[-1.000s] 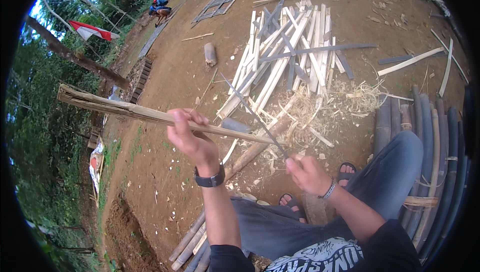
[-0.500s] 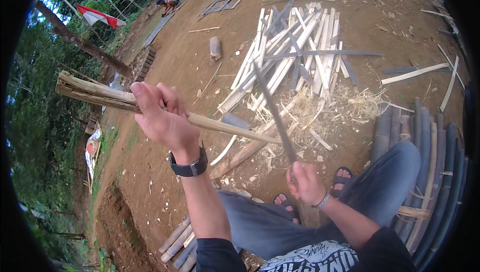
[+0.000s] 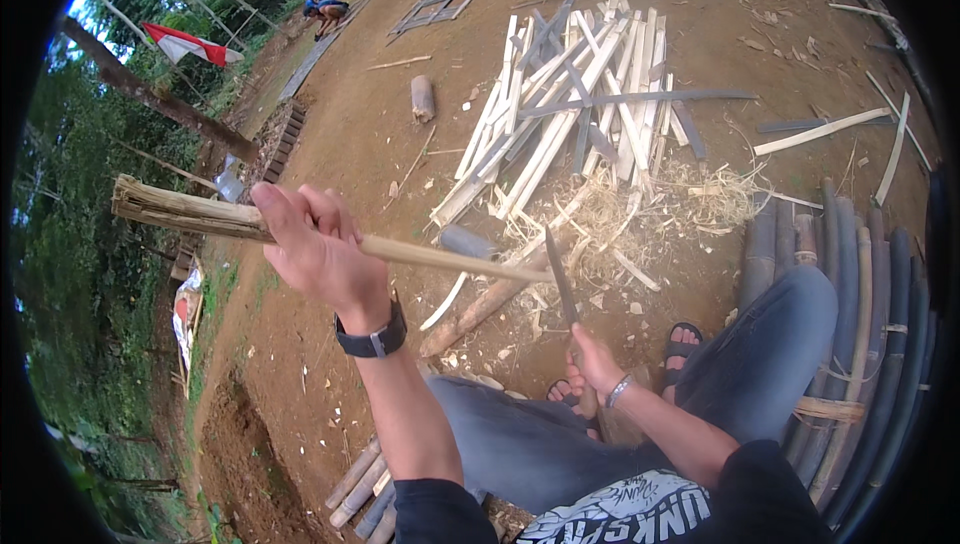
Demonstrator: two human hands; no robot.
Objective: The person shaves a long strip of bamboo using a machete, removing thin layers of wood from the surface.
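My left hand point(image 3: 325, 249) is closed round a long pale wooden stick point(image 3: 440, 257), whose thick split end juts out to the left. Its thin end points right and slightly down, over the ground. In my right hand point(image 3: 592, 362) I grip the handle of a machete point(image 3: 561, 279), with its dark blade pointing up and away. The blade stands close to the stick's thin end; whether they touch I cannot tell. Beyond them lies a heap of split bamboo strips point(image 3: 590, 104), pale and grey, with curly shavings point(image 3: 640, 219) at its near side.
Dark bamboo poles point(image 3: 890, 344) lie tied beside my right leg; shorter cut poles point(image 3: 358, 489) lie at the lower left. A log point(image 3: 485, 314) and a short bamboo piece point(image 3: 467, 242) rest on the soil. Another person point(image 3: 326, 9) bends over at the far left.
My right hand has shifted slightly left, and the machete blade has swung down and nearer, its tip now beside the stick's thin end. The left hand still holds the stick, almost unmoved.
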